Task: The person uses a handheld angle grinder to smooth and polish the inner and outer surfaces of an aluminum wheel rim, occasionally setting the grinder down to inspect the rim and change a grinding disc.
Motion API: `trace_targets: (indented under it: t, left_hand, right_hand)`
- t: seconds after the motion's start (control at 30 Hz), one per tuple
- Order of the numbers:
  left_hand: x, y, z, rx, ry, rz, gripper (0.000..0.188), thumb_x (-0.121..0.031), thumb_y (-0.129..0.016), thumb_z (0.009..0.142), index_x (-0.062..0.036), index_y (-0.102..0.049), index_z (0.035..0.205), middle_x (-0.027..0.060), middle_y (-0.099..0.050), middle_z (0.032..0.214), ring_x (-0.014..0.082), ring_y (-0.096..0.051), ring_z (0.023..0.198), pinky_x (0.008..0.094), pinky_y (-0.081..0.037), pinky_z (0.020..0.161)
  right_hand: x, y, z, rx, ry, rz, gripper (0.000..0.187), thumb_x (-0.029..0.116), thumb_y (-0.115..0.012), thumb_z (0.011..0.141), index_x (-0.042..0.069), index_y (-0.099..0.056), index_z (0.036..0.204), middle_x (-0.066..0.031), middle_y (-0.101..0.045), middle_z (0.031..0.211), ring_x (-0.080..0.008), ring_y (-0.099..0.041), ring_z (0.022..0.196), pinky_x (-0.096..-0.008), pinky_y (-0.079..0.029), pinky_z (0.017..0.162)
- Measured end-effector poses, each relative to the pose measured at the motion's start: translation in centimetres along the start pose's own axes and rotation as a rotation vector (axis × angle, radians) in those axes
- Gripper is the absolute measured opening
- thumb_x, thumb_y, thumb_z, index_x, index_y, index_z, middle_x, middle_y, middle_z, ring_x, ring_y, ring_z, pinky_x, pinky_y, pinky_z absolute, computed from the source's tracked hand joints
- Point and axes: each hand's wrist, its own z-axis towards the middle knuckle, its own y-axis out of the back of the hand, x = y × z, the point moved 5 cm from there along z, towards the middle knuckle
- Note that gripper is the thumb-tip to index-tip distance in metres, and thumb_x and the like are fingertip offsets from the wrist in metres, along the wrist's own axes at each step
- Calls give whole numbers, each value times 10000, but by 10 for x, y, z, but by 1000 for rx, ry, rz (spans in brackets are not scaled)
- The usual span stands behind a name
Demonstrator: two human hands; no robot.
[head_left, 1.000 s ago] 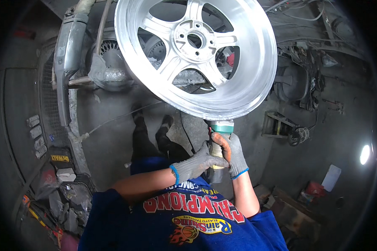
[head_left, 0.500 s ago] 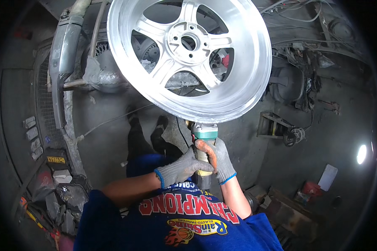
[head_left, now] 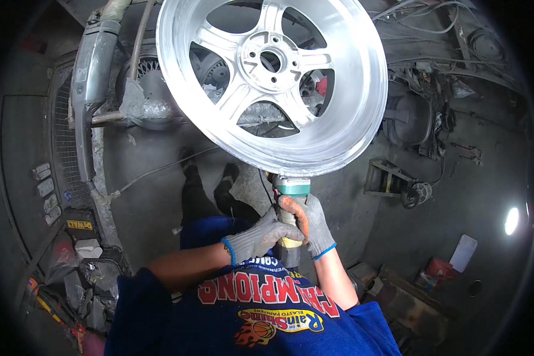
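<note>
- Nearest the camera is the person's blue shirt (head_left: 249,308) with a printed front, filling the lower edge of the head view; both bare forearms come up out of it.
- The left hand (head_left: 261,237), in a grey knit glove with a blue cuff, is closed around the lower body of a hand-held grinder (head_left: 291,207), fingers wrapped across it from the left.
- The right hand (head_left: 311,225), in a matching glove with an orange-coated thumb and fingertips, is curled tight on the same tool from the right, just above and touching the left hand.
- The grinder stands roughly upright between the two hands; its teal-green head points up and meets the lower rim of the wheel.
- Below the hands the person's dark trouser legs and shoes (head_left: 207,178) stand on the grey, dusty floor (head_left: 154,202).
- The alloy wheel rim (head_left: 273,77), bare silver metal with five spokes and a centre hub hole, is tilted with its face toward the camera and fills the upper middle of the view.
- Behind the wheel sits a dust-coated machine (head_left: 154,101) on which it appears mounted, with a curved grey guard (head_left: 92,77) to its left.
- Farther right are tangled cables (head_left: 421,65) and a small metal stand (head_left: 388,178) on the floor.
</note>
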Motion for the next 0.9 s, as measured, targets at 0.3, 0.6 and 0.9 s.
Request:
trace_targets:
  t: [0.3, 0.6, 0.9]
  left_hand:
    - [1, -1, -1, -35, 26, -112, 341, -7, -667, 749, -29, -564, 1073, 82, -633, 986, 196, -629, 953, 329, -493, 886]
    - [6, 6, 3, -31, -35, 42, 243, -15, -662, 753, -20, -603, 988, 86, -642, 950, 192, -642, 925, 304, -503, 855]
    - [6, 2, 7, 17, 9, -23, 246, -5, -670, 753, -25, -604, 990, 88, -654, 933, 200, -652, 903, 314, -509, 862]
  right_hand:
    - [-1, 2, 0, 3, 8, -7, 447, 318, -759, 812, -37, -632, 1054, -79, -663, 891, -130, -595, 764, -289, -498, 706]
    - [-4, 3, 1, -27, -96, 88, 432, 292, -765, 814, -34, -627, 1060, -70, -661, 892, -129, -601, 761, -288, -505, 685]
    - [-3, 6, 0, -94, 31, 0, 381, 244, -761, 822, -30, -629, 1051, -74, -659, 909, -138, -614, 770, -289, -511, 681]
